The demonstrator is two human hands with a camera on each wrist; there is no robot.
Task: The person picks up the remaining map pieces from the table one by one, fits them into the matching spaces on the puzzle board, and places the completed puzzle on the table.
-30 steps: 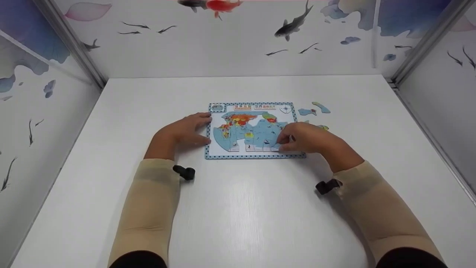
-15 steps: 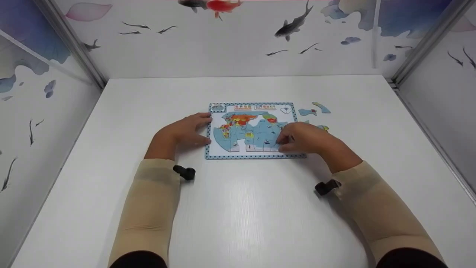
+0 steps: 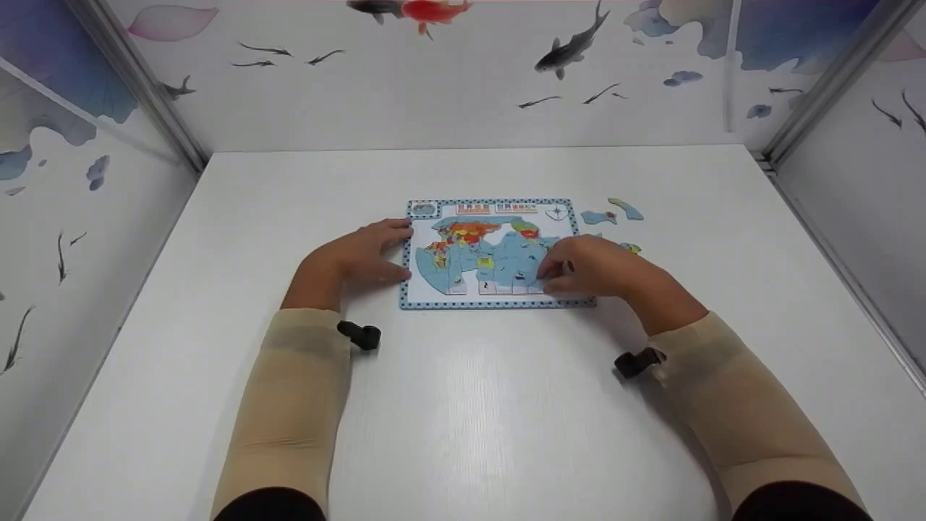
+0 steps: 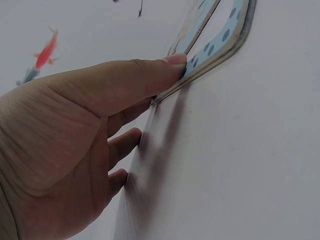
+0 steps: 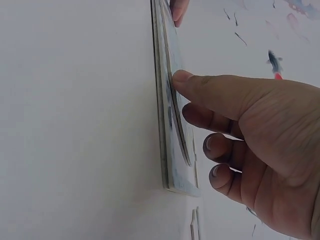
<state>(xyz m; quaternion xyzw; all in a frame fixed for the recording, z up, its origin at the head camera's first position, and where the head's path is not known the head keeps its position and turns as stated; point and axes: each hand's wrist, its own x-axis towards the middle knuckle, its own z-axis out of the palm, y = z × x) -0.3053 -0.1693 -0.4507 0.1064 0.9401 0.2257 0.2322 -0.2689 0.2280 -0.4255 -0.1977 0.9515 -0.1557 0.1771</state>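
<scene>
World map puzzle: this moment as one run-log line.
world map puzzle: gaps showing; left hand: touching left edge; right hand: touching lower-right area; loose pieces: beyond right edge

White table (image 3: pixel 463 427), pale sheen toward the near edge. Printed white back panel (image 3: pixel 448 108) rises along its far edge: red koi (image 3: pixel 434 9) at top, dark fish (image 3: pixel 375 7) right against it, second dark fish (image 3: pixel 568 52) farther right, tail up. Tadpole-like marks (image 3: pixel 281 51) lower down; pink petal (image 3: pixel 172 22) toward the far left corner. Grey metal posts (image 3: pixel 139 79) at both far corners. Left panel (image 3: pixel 108 224) flanks the left edge, right panel (image 3: pixel 854 166) the right. Blue-violet washes (image 3: pixel 796 36) high on either side.
</scene>
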